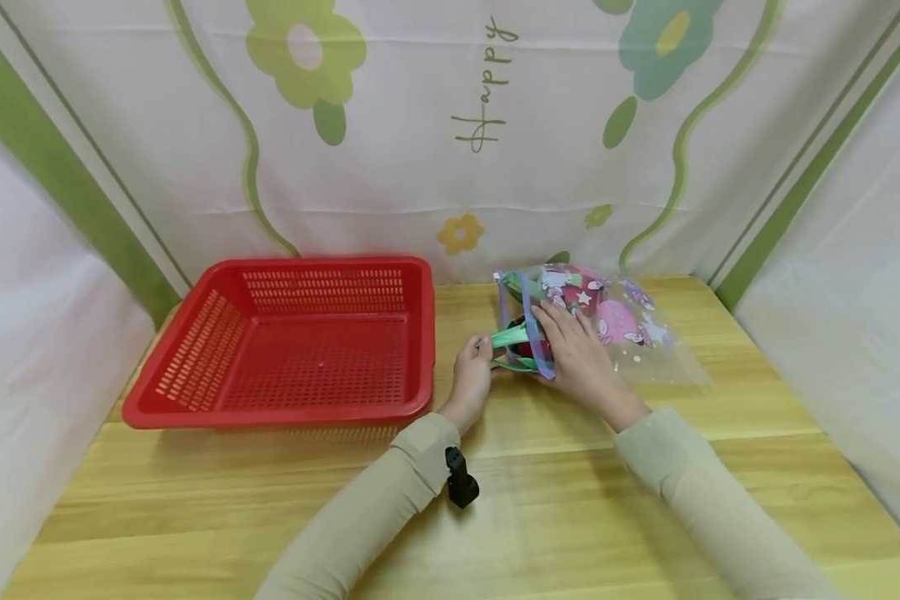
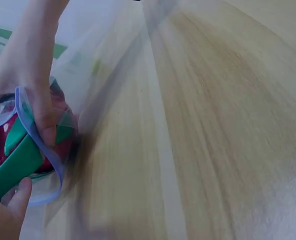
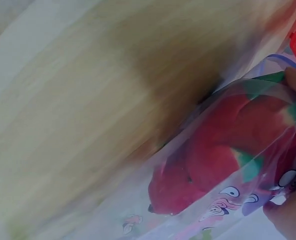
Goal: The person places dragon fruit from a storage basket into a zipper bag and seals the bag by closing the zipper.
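Note:
A clear zip bag (image 1: 637,354) with cartoon prints and a purple edge lies at the table's back right. Inside it is a soft-looking red thing with green parts (image 3: 223,145); its exact kind cannot be told. My left hand (image 1: 468,382) pinches a green strap-like piece (image 1: 510,336) of it that sticks out of the bag's mouth. From the other side, my right hand (image 1: 581,358) grips the bag near its purple edge, thumb and fingers around the filled part. In the left wrist view, the right thumb (image 2: 45,122) presses by that edge.
A red plastic basket (image 1: 277,416) with slotted walls stands left of the hands, nothing seen inside. A black device (image 1: 461,479) sits at the left sleeve's cuff. Behind the wooden table (image 1: 540,500) hangs a white curtain (image 1: 412,167) with flower prints.

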`<state>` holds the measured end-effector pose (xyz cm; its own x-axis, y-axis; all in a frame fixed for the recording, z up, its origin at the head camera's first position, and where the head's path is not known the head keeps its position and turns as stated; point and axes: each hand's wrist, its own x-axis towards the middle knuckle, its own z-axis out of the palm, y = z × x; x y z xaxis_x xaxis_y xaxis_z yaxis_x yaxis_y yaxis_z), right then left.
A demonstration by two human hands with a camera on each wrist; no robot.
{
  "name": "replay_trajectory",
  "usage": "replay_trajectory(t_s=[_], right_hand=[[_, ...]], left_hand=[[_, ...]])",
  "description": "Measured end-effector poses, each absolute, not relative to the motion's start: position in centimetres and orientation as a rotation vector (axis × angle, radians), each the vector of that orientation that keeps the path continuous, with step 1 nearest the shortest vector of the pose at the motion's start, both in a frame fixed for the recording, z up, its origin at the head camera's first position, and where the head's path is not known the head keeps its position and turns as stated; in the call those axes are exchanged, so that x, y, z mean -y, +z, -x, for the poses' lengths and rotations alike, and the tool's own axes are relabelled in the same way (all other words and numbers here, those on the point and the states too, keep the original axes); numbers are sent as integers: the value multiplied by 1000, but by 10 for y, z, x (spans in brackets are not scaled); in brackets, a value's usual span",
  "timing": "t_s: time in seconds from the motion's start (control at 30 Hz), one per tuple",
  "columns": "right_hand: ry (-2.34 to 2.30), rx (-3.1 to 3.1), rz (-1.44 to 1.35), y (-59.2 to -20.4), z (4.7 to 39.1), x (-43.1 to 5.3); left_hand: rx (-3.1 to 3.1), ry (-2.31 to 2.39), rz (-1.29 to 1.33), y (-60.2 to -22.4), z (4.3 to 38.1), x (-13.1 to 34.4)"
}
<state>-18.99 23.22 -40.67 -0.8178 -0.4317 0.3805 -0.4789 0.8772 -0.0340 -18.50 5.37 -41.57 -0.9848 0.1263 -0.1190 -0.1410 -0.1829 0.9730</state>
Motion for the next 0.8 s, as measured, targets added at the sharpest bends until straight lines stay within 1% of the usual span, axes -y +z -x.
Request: replay_trajectory(t_s=[0.2, 0.37, 0.5, 0.63, 0.8], right_hand=[[175, 2695, -706, -408, 189, -237], [135, 2667, -765, -407, 187, -240], [127, 2663, -742, -406, 188, -241], [115, 2649, -713, -405, 189, -243], [130, 2653, -700, -406, 189, -245]], left_hand=[[-1976, 2213, -40, -420, 186, -50], [-2130, 2091, -76, -420, 188, -57], [-2145, 2089, -91, -417, 189, -65], [-2147, 2127, -28, -413, 188, -68], [-2332, 2181, 62, -414, 184, -68]])
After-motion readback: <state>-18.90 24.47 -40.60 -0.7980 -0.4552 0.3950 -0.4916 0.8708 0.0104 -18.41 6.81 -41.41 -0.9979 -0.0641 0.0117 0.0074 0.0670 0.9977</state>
